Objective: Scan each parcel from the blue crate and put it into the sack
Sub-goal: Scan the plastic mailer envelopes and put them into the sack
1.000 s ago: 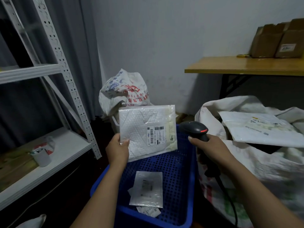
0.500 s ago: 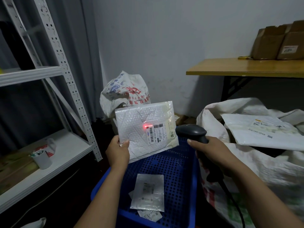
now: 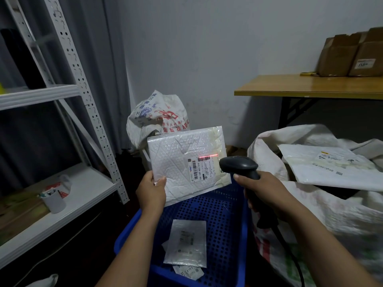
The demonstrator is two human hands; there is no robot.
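Parcel (image 3: 176, 162) upright in left hand (image 3: 152, 190), label (image 3: 202, 169) toward scanner (image 3: 238, 165), long axis near-level

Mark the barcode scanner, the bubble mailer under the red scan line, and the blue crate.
barcode scanner (image 3: 238, 165), head view, on its dark head.
bubble mailer (image 3: 176, 158), head view, on its white padded face.
blue crate (image 3: 226, 216), head view, on its perforated inner wall.

The label (image 3: 202, 169) on your bubble mailer (image 3: 176, 160) reads 159-159-A03-210. The cardboard box (image 3: 369, 48) sticker (image 3: 365, 63) looks like 116. Rest's too blurry.
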